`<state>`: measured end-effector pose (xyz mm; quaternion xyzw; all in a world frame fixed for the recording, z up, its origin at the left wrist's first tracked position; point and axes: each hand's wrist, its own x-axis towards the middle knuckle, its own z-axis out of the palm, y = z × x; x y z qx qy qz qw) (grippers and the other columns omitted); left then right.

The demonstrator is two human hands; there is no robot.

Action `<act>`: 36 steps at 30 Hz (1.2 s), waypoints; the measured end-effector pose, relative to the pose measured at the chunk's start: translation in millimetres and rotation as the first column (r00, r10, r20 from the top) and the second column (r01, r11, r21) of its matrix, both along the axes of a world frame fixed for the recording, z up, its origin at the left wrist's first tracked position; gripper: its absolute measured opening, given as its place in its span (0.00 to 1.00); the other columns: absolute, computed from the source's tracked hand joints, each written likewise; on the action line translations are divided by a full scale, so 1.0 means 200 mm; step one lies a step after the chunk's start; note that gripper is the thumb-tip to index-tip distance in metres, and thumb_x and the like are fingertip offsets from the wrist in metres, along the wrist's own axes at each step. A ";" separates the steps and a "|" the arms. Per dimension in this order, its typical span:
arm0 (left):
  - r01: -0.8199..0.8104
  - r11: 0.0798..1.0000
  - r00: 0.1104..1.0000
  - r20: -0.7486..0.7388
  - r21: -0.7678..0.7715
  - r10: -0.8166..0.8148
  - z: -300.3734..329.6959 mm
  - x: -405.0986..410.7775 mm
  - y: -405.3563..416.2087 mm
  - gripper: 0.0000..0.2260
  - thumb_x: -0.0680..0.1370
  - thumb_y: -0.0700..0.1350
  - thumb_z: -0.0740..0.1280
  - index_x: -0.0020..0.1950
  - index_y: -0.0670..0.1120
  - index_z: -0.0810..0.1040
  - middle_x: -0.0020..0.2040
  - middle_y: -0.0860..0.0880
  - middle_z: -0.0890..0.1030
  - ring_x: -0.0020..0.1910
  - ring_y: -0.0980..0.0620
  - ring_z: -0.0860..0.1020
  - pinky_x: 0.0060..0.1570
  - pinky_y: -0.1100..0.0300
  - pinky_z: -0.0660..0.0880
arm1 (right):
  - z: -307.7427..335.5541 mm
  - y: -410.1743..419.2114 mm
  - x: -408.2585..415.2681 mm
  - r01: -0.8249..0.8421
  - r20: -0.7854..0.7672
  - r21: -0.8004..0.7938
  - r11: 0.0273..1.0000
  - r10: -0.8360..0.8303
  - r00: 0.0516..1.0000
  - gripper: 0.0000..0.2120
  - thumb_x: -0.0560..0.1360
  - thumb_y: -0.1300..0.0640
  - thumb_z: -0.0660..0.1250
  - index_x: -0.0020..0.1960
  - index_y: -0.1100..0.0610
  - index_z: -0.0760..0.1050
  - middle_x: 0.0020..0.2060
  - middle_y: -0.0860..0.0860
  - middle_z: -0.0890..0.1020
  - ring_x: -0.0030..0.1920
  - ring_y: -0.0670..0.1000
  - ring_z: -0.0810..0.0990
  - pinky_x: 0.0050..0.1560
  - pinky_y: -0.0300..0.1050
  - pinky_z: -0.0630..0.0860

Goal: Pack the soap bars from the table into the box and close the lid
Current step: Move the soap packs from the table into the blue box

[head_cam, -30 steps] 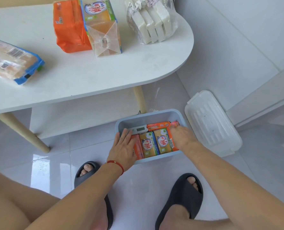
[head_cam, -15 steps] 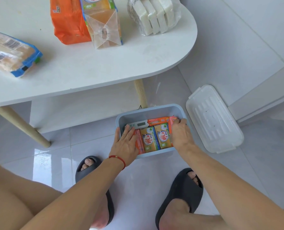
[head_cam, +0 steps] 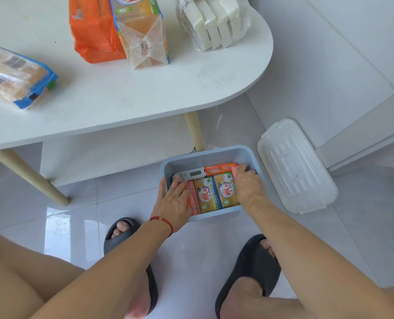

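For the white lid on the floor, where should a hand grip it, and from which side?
Probably the lid's long edge nearest the blue box, approached from the box side. The lid lies flat beside the box, apart from it, and that raised rim is unobstructed. The right hand is closest.

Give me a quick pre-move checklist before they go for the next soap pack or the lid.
1. Box open and upright on the floor: ok.
2. Lid within reach, on the floor right of the box: ok.
3. Bars in the box lying flat below the rim: cannot tell.
4. Left hand free, fingers flat on the orange bar: ok.
5. Right hand free: cannot tell, fingers are tucked at the pink bar.
6. Table emptied of soap: not ok, four packs remain.
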<state>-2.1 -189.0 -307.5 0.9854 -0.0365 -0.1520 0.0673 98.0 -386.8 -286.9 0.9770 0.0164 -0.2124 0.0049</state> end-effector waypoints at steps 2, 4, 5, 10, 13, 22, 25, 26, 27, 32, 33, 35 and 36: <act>0.002 1.000 1.000 -0.002 -0.001 -0.002 0.00 0.00 0.00 0.24 0.83 0.55 0.50 0.79 0.51 0.60 0.82 0.49 0.56 0.81 0.47 0.44 0.73 0.41 0.28 | -0.01 -0.02 0.01 -0.010 -0.037 0.000 1.000 0.010 0.999 0.33 0.77 0.60 0.72 0.74 0.66 0.59 0.64 0.65 0.76 0.63 0.62 0.79 0.61 0.52 0.77; -0.001 1.000 1.000 0.004 0.001 0.001 -0.01 0.00 0.00 0.24 0.83 0.55 0.50 0.79 0.51 0.60 0.81 0.49 0.56 0.81 0.46 0.44 0.72 0.41 0.27 | -0.01 -0.04 0.01 -0.016 -0.070 0.015 1.000 0.017 0.997 0.32 0.78 0.59 0.71 0.75 0.66 0.59 0.67 0.64 0.75 0.66 0.61 0.77 0.65 0.51 0.75; -0.002 1.000 1.000 0.007 0.003 0.002 -0.01 0.00 0.00 0.24 0.83 0.55 0.50 0.79 0.51 0.60 0.81 0.49 0.57 0.81 0.46 0.44 0.72 0.42 0.27 | 0.00 -0.05 0.01 -0.018 -0.085 0.032 0.999 0.021 0.996 0.31 0.79 0.59 0.70 0.76 0.66 0.60 0.67 0.63 0.75 0.67 0.61 0.76 0.65 0.51 0.74; -0.011 1.000 1.000 0.018 0.004 0.011 -0.03 0.00 0.00 0.24 0.83 0.55 0.50 0.79 0.51 0.61 0.81 0.49 0.59 0.81 0.47 0.45 0.72 0.42 0.26 | 0.02 -0.05 -0.02 -0.041 -0.153 0.006 0.999 0.041 0.987 0.22 0.79 0.58 0.68 0.72 0.60 0.70 0.65 0.61 0.75 0.63 0.58 0.77 0.63 0.49 0.75; -0.011 1.000 1.000 0.008 0.016 0.011 -0.03 0.01 0.00 0.24 0.83 0.55 0.50 0.79 0.51 0.61 0.81 0.49 0.59 0.82 0.47 0.45 0.72 0.41 0.27 | -0.01 -0.06 -0.05 -0.034 -0.227 0.028 0.999 0.040 0.973 0.23 0.81 0.58 0.65 0.74 0.61 0.67 0.66 0.60 0.74 0.64 0.58 0.77 0.64 0.49 0.75; 0.008 0.999 1.000 -0.010 0.052 -0.007 -0.06 0.01 0.01 0.26 0.83 0.56 0.50 0.80 0.51 0.59 0.81 0.49 0.59 0.82 0.46 0.45 0.73 0.39 0.28 | -0.09 -0.02 -0.02 0.013 -0.221 0.100 0.995 0.010 0.975 0.32 0.80 0.54 0.65 0.79 0.59 0.58 0.76 0.55 0.65 0.74 0.57 0.68 0.73 0.56 0.69; 0.025 0.998 0.999 -0.031 0.059 -0.023 -0.06 0.01 0.01 0.26 0.83 0.56 0.50 0.80 0.50 0.58 0.81 0.49 0.59 0.82 0.46 0.45 0.74 0.37 0.29 | -0.08 -0.01 0.06 0.080 -0.371 0.075 0.994 -0.046 0.927 0.26 0.81 0.54 0.63 0.76 0.59 0.64 0.72 0.57 0.72 0.69 0.58 0.74 0.71 0.54 0.72; 0.023 0.998 0.999 -0.037 0.057 -0.021 -0.05 0.01 0.01 0.26 0.83 0.56 0.50 0.80 0.50 0.58 0.81 0.50 0.59 0.82 0.46 0.45 0.74 0.37 0.29 | -0.06 -0.01 0.08 0.065 -0.402 0.060 0.996 -0.035 0.915 0.22 0.81 0.55 0.62 0.74 0.58 0.68 0.69 0.57 0.76 0.66 0.58 0.77 0.68 0.53 0.74; 0.018 0.999 0.999 -0.036 0.051 -0.016 -0.05 0.01 0.00 0.25 0.82 0.56 0.51 0.80 0.51 0.59 0.81 0.50 0.60 0.82 0.46 0.46 0.73 0.38 0.29 | -0.05 -0.01 0.08 0.032 -0.408 0.043 0.999 -0.012 0.913 0.20 0.81 0.55 0.62 0.73 0.57 0.70 0.67 0.57 0.78 0.64 0.57 0.78 0.67 0.53 0.76; 0.039 0.999 0.999 -0.030 0.029 -0.038 -0.04 0.00 0.01 0.24 0.82 0.53 0.53 0.78 0.52 0.62 0.80 0.50 0.61 0.81 0.46 0.47 0.71 0.38 0.27 | -0.09 0.09 -0.10 -0.101 -0.335 0.064 0.993 0.117 0.935 0.29 0.83 0.50 0.57 0.82 0.48 0.54 0.81 0.53 0.55 0.79 0.61 0.60 0.75 0.64 0.65; 0.043 0.999 0.998 -0.041 0.028 -0.041 -0.03 0.00 0.01 0.24 0.82 0.52 0.54 0.78 0.52 0.61 0.80 0.50 0.61 0.81 0.47 0.47 0.71 0.38 0.27 | -0.11 0.12 -0.12 -0.104 -0.357 0.041 0.994 0.112 0.928 0.29 0.83 0.48 0.55 0.83 0.47 0.51 0.82 0.52 0.53 0.80 0.61 0.58 0.76 0.65 0.62; 0.037 0.999 0.992 -0.116 -0.026 -0.040 0.02 0.02 0.02 0.23 0.81 0.50 0.55 0.77 0.53 0.63 0.79 0.52 0.63 0.81 0.48 0.48 0.71 0.38 0.27 | -0.09 0.14 -0.09 -0.115 -0.397 0.023 0.993 0.114 0.911 0.28 0.83 0.47 0.54 0.82 0.49 0.54 0.82 0.52 0.57 0.78 0.61 0.62 0.76 0.63 0.61; 0.004 0.995 0.988 -0.151 -0.103 -0.020 0.06 0.03 0.01 0.22 0.80 0.48 0.57 0.75 0.53 0.67 0.77 0.52 0.67 0.81 0.48 0.52 0.73 0.38 0.29 | -0.06 0.13 -0.07 -0.121 -0.414 0.040 0.992 0.126 0.901 0.27 0.83 0.47 0.54 0.81 0.50 0.59 0.79 0.53 0.64 0.75 0.60 0.67 0.76 0.61 0.63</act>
